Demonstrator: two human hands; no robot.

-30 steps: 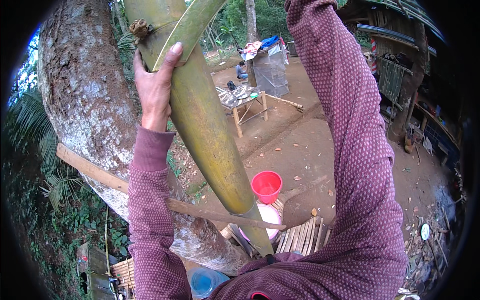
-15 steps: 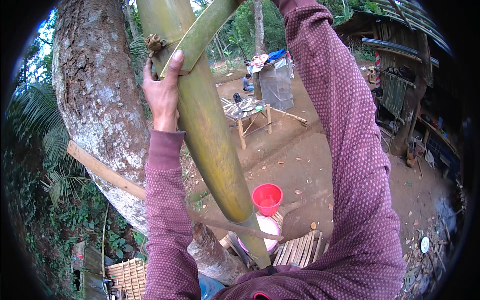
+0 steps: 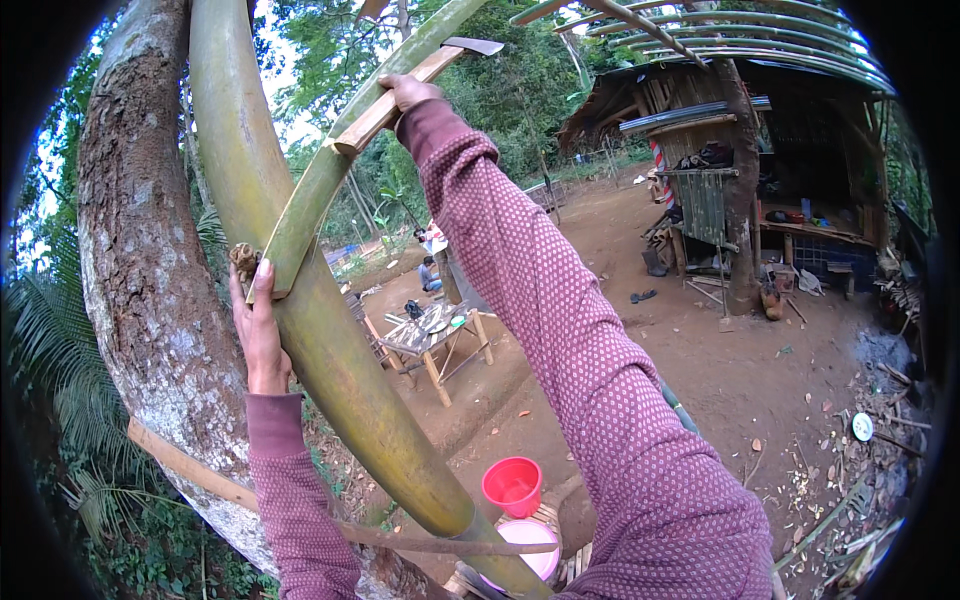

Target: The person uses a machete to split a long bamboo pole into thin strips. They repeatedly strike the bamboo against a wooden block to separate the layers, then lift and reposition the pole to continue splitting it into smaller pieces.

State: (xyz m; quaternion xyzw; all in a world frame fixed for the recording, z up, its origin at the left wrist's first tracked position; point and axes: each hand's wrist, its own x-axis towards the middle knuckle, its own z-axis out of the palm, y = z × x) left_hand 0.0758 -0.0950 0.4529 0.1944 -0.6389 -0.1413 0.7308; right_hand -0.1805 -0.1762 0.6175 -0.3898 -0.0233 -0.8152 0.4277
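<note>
A thick yellow-green bamboo pole slants down in front of me, beside a tree trunk. Across its upper part a curved, split length of green bamboo runs up to the right. My left hand is closed around its lower end, thumb on top, close to a brown knot. Higher up, my right hand grips a wooden-handled blade lying along the split bamboo. Its dark metal end points right; the blade's exact kind is unclear.
A wooden slat crosses the trunk and pole below my left hand. Below stand a red bucket and a pinkish-white basin. Farther off are a bamboo table, a crouching person and an open shed.
The view has swung up and to the right, showing more of the shed. My right hand and the blade, out of view before, now appear on the split bamboo. The left hand keeps its hold.
</note>
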